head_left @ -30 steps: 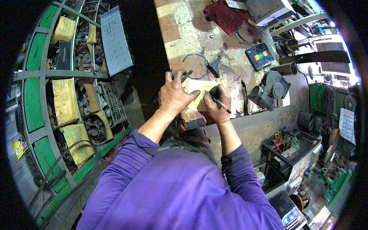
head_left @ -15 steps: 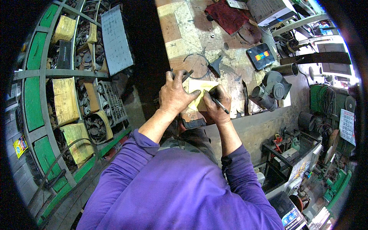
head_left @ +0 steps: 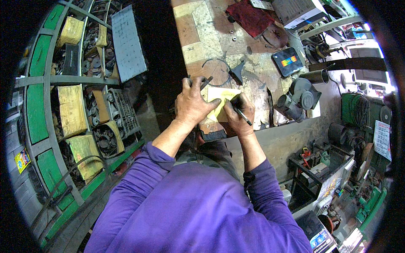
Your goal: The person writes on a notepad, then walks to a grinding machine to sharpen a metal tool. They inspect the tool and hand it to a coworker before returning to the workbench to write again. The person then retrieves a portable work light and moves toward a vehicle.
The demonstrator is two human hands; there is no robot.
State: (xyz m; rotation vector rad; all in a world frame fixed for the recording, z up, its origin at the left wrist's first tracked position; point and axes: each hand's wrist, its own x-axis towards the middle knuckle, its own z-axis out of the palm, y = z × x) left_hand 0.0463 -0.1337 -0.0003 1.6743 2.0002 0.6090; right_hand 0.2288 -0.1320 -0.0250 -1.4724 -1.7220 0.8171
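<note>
A pale yellow sheet (head_left: 225,93) lies on the worn workbench (head_left: 202,33). My left hand (head_left: 193,103) presses flat on the sheet's left part, fingers spread, beside a dark strip (head_left: 206,82) that pokes out above my fingers. My right hand (head_left: 238,114) is closed around a thin dark pen-like tool (head_left: 244,116), its tip on the sheet's right edge. A dark block (head_left: 213,134) sits at the bench's front edge under my wrists.
On the bench lie a dark ring gasket (head_left: 215,67), a black funnel-shaped piece (head_left: 237,72), a red cloth (head_left: 249,14), a black box (head_left: 287,61) and a grey motor (head_left: 297,99). Green shelves (head_left: 36,114) with yellow packets and metal parts stand at left.
</note>
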